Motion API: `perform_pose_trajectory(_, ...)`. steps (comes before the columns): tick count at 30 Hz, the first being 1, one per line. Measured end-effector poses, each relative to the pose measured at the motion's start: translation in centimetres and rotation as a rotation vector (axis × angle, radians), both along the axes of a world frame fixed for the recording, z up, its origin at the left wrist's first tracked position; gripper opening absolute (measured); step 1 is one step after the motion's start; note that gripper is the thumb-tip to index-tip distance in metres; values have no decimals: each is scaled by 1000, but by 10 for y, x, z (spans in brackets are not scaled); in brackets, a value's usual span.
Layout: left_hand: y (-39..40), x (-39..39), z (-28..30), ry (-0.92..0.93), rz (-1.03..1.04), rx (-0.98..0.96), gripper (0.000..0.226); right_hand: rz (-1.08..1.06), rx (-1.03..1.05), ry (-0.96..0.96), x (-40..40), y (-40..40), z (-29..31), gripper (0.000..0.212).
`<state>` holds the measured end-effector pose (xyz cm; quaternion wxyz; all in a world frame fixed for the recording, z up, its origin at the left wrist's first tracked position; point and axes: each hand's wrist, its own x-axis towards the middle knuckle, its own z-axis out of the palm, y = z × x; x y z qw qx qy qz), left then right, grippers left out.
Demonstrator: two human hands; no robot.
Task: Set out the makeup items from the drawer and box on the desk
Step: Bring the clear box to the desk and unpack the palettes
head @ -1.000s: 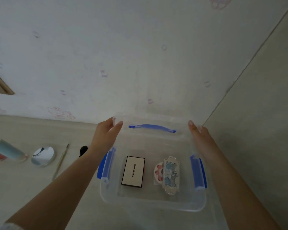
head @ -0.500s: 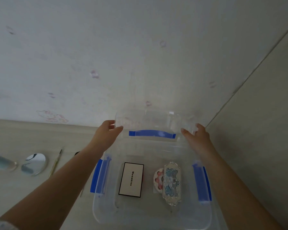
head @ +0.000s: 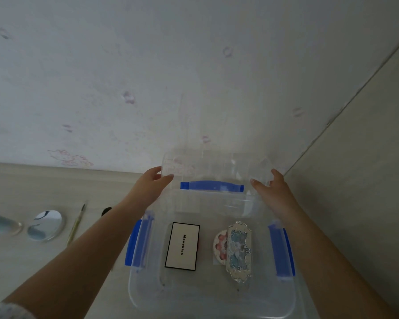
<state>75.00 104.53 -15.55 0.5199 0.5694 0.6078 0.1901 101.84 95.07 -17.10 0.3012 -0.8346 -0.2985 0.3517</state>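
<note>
- At the far left edge of the desk (head: 28,187) lies a pale blue tube (head: 0,224), cut off by the frame.
- Just right of it rests a small round mirror (head: 45,224), face up.
- Near the mirror lies a thin brush (head: 76,224) with a light handle, its dark tip pointing away from the person.
- A dark item (head: 106,211) pokes out from behind the left forearm; it is too hidden to tell what it is.
- The left hand (head: 148,189) grips the left end of the clear lid (head: 214,168), thumb over the near face and fingers curled behind.
- The lid is lifted and stands tilted above the far rim of the clear storage box (head: 212,295); a blue handle (head: 212,186) runs along its lower part.
- The box sits on the desk by the corner of the wall, with a blue side clip (head: 137,242) on the left and another clip (head: 281,249) on the right.
- Inside the box, left of centre, lies a white rectangular palette (head: 182,246) with a black border, printed "Mooekiss".
- Right of it lies a round pink compact (head: 220,247), partly covered by an ornate silver and blue case (head: 239,250).
- The right hand (head: 272,194) holds the right end of the lid, fingers curled around its edge.
</note>
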Motion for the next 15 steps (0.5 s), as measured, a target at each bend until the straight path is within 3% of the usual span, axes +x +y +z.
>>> perform_pose_trajectory(5, 1, -1, -4, -19, -19, -4, 50, 12, 3, 26, 2, 0, 0, 84)
perform_pose_trajectory(8, 1, -3, -5, 99, -50, 61, 64, -5, 36, 13, 0, -4, 8, 81)
perform_pose_trajectory(11, -12, -7, 5, 266, -132, 346, 66, -12, 164, -91, -10, -18, 23, 73)
perform_pose_trajectory(15, -47, -5, 29, 253, -304, 695, 55, 48, 342, -382, -38, -53, 44, 56)
